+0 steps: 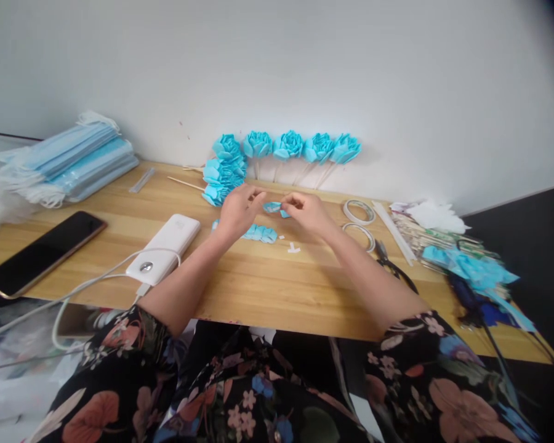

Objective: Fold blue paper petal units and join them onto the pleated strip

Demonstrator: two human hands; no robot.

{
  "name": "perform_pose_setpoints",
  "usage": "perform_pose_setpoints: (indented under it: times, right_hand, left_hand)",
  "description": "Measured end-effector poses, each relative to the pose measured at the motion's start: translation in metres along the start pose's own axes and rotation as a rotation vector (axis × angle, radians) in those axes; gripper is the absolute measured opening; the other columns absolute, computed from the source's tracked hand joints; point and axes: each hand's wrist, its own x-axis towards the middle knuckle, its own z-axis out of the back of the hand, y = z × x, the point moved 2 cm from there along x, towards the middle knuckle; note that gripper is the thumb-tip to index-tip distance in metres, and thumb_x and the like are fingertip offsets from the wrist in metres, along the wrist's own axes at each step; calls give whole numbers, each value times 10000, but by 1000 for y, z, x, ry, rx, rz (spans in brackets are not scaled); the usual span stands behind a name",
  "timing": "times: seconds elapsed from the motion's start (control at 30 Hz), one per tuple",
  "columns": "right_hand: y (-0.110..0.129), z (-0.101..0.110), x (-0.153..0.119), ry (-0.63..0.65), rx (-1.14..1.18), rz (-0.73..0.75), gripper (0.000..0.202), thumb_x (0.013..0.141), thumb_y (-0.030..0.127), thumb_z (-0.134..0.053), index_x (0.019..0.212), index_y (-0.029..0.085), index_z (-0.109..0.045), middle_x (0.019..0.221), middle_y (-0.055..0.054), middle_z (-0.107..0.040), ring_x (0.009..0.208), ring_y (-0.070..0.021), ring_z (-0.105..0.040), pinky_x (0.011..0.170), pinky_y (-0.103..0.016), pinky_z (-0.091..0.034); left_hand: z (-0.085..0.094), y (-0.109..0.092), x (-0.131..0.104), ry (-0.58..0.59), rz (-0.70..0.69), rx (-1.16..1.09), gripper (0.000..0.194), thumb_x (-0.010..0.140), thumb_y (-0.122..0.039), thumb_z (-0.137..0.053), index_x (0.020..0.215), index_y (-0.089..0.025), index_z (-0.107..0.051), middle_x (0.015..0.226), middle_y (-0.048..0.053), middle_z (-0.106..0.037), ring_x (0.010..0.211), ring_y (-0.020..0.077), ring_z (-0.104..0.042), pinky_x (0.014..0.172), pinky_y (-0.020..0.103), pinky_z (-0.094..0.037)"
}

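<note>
My left hand (242,209) is above the middle of the table, its thumb and fingers pinched together; what lies between them, if anything, is too small to make out. Facing it, my right hand (307,211) pinches a small blue piece (284,213). Another blue piece (272,207) shows between the two hands. A row of small blue petals (261,233) lies on the table below my left hand, partly covered by it. Small white scraps (293,248) lie to the right of the row. Behind the hands, several blue flowers (289,145) on sticks lean against the wall.
On the wooden table (268,289) are a phone (44,252), a white power bank (164,249) with a cable, and a stack of masks (74,160). Tape rolls (359,211), pliers (388,258), white strips (394,231) and crumpled blue material (471,267) lie on the right.
</note>
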Motion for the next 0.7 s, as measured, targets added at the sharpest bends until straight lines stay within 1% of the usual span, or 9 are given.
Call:
perform_pose_setpoints:
  times: [0.03,0.1,0.2,0.27,0.37,0.47,0.53,0.6,0.7]
  right_hand:
    - [2,5,-4,11,150,-39,178,861,329,-588,869,185,-693,832,-28,-736,746,-161,-630,702,-286,-450]
    - [8,13,-14,19,336,-92,202,834,374,-622,847,186,-691,824,-20,-733,744,-146,-631,729,-284,-472]
    - [14,20,-28,31,450,-160,211,786,390,-674,822,183,-693,802,-19,-727,744,-139,-631,768,-295,-490]
    - [16,21,-34,43,491,-185,208,769,387,-691,816,184,-694,786,-15,-721,739,-136,-629,782,-301,-495]
    - [15,21,-38,33,531,-198,197,758,376,-709,812,187,-701,771,-8,-709,733,-131,-621,797,-304,-497]
    - [11,19,-40,-21,577,-205,212,781,400,-700,826,194,-713,773,-9,-699,752,-137,-619,807,-306,-495]
    - [7,15,-43,-56,643,-201,250,820,443,-660,842,200,-715,796,-11,-690,775,-139,-614,799,-299,-491]
    - [4,9,-47,-60,693,-192,277,846,470,-631,855,205,-710,819,-8,-675,789,-136,-601,784,-286,-482]
    - [3,1,-52,-35,686,-206,262,829,462,-667,874,205,-692,818,5,-653,786,-132,-580,770,-274,-462]
  left_hand:
    - [-1,-1,0,22,9,-64,300,946,-335,-468,968,-142,-697,938,83,-715,903,205,-622,845,315,-451]
    - [-3,-4,-1,110,26,-189,369,954,-417,-447,986,-143,-693,942,75,-713,893,199,-628,814,295,-456]
    - [-6,-12,-5,293,85,-317,463,920,-546,-458,876,-148,-692,798,41,-676,766,177,-612,692,266,-441]
    - [-8,-16,-8,363,127,-373,441,866,-557,-530,820,-147,-685,727,22,-641,687,154,-578,628,254,-409]
    - [-10,-20,-12,399,192,-442,327,780,-468,-640,799,-143,-675,672,-4,-601,603,114,-509,561,234,-354]
    - [-11,-21,-14,408,257,-504,271,720,-407,-690,755,-142,-649,618,-30,-545,552,85,-445,526,219,-324]
    - [-11,-23,-14,399,306,-552,281,695,-408,-713,751,-144,-636,605,-38,-526,538,75,-425,513,213,-315]
    - [-10,-26,-15,389,349,-591,299,686,-421,-723,751,-147,-624,591,-42,-513,527,72,-412,501,211,-301]
    - [-12,-30,-16,398,362,-634,308,698,-439,-712,724,-154,-600,578,-41,-500,527,74,-415,506,213,-306]
